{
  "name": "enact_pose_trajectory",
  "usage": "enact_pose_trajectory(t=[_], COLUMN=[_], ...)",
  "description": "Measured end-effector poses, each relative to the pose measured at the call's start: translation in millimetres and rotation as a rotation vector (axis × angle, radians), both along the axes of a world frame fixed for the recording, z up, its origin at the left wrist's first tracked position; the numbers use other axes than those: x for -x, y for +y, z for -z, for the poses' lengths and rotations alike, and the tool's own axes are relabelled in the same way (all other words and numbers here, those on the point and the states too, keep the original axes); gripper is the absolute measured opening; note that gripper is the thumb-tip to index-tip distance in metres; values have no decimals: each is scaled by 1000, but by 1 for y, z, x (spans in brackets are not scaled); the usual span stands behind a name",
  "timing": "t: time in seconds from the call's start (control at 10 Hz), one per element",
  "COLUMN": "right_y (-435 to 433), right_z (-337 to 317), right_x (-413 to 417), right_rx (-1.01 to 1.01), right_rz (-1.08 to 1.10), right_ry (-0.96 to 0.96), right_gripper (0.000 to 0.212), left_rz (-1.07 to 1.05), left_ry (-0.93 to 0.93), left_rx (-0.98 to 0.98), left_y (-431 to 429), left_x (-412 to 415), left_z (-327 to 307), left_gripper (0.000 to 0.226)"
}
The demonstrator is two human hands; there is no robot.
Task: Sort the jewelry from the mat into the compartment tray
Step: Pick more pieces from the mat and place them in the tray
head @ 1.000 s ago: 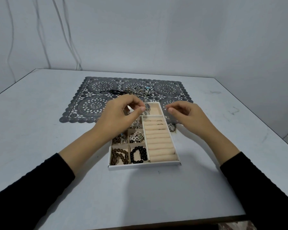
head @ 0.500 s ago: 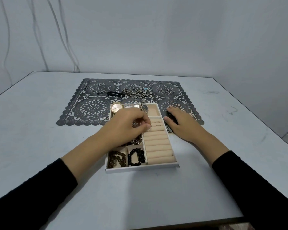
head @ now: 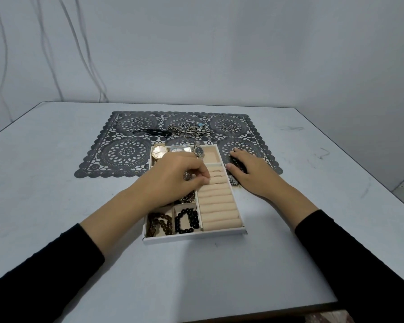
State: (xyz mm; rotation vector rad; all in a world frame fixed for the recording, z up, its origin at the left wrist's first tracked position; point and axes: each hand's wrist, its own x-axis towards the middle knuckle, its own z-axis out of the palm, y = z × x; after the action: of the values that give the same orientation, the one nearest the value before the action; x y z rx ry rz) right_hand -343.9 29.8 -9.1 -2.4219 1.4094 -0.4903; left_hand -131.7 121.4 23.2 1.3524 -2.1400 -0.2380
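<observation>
The white compartment tray (head: 194, 237) overlaps the near edge of the grey lace mat (head: 126, 155). My left hand (head: 177, 176) hovers over its middle, fingers curled, pinching a small ring that I can barely see against the beige ring rolls (head: 219, 206). Two thin rings (head: 217, 176) sit in the upper rolls. My right hand (head: 250, 171) lies flat on the mat's corner beside the tray, on a dark beaded piece (head: 238, 164). Watches (head: 159, 150) fill the tray's far row. Brown beads (head: 160, 223) and black beads (head: 187, 220) lie in the near cells.
On the mat's far half lie a chain pile (head: 189, 130), a black clip (head: 153, 132) and several loose rings (head: 229, 129). The grey table (head: 56, 206) ends at a front edge near me. Cables (head: 79, 43) hang on the back wall.
My left hand came down from above the tray's far end to the ring rolls. My right hand dropped from mid-air and now lies flat on the mat beside the tray.
</observation>
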Motion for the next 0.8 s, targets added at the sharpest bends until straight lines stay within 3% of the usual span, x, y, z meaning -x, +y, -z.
enact_pose_trajectory(t=[0.2, 0.8], right_y=[0, 2], right_z=[0, -3], right_x=[1, 1], right_rx=[-5, -12], right_rz=[7, 12], right_ry=[-8, -13], right_gripper=[51, 49], left_rz=[-2, -144], left_ry=[-39, 109], left_rx=[-108, -236], left_y=[4, 0], left_x=[-3, 2], left_z=[-8, -11], left_gripper=[10, 11])
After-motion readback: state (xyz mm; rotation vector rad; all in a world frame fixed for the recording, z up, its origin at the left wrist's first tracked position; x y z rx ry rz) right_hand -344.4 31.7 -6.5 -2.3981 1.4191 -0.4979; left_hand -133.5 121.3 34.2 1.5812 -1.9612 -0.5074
